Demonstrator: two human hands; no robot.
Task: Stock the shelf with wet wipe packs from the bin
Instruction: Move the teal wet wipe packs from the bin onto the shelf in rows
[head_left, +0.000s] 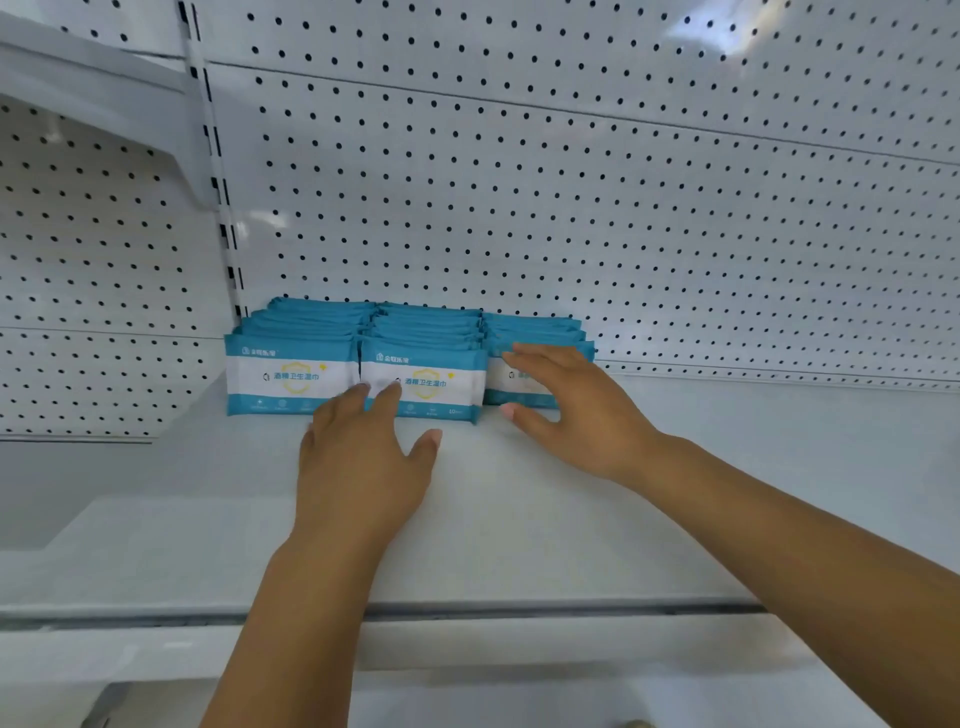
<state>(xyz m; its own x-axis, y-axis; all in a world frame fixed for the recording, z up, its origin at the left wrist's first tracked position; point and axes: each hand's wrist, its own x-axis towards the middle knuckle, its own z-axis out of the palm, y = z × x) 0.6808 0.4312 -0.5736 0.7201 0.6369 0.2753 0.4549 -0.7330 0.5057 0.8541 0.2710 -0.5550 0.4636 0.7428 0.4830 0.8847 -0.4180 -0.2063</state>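
Observation:
Three rows of blue-and-white wet wipe packs stand upright at the back left of the white shelf (519, 509): a left row (285, 371), a middle row (431, 384) and a shorter right row (535, 332). My left hand (363, 467) lies palm down on the shelf, fingers apart, with its fingertips touching the fronts of the left and middle rows. My right hand (576, 410) is spread over the front pack of the right row, fingers on its top and thumb low at its front. The bin is out of view.
A white pegboard back wall (597, 197) rises behind the packs. A slotted upright post (223, 208) stands to the left of them, with another pegboard bay (88, 270) beyond it. The shelf's front lip (519, 613) runs across below my forearms.

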